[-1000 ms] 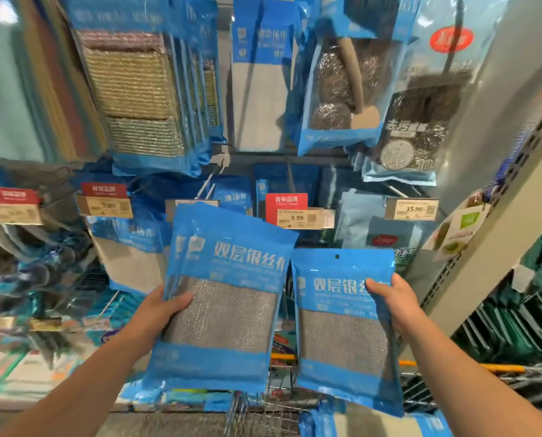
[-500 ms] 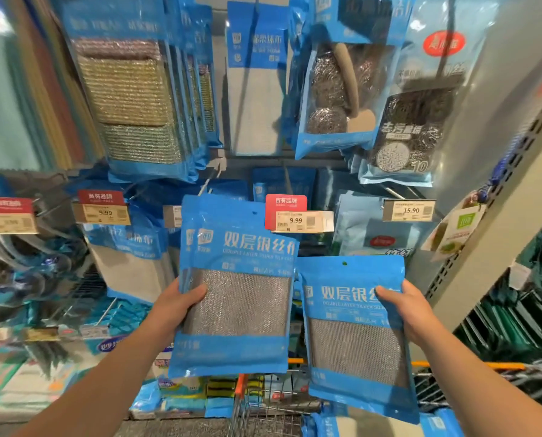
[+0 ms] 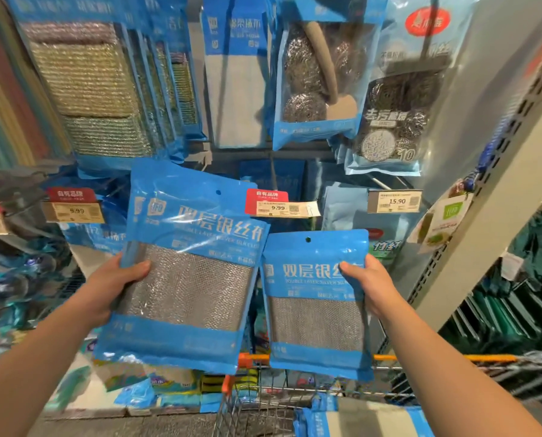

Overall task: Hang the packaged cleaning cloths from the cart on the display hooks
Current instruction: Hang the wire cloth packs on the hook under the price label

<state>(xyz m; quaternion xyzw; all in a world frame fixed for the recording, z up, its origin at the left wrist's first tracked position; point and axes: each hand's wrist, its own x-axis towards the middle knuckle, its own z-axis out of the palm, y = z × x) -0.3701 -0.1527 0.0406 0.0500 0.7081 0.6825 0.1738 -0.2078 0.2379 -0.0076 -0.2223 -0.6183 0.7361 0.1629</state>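
My left hand grips the left edge of a blue pack of silver cleaning cloth, held up in front of the display with its hang hole at the top. The pack looks like two layered together. My right hand grips the right edge of a second, smaller-looking blue cloth pack, lower and to the right. Behind them a display hook with a red 9.99 price tag sticks out between the packs. The wire cart stands below, with another blue pack in it.
Packs of scouring pads, a cloth pack and steel-wool packs hang on the upper row. A grey shelf upright slants at the right. More goods hang at the left and lie low on the shelf.
Both hands have raised their packs; the left pack has moved up and right toward the hook with the red tag. The view has tilted slightly downward.
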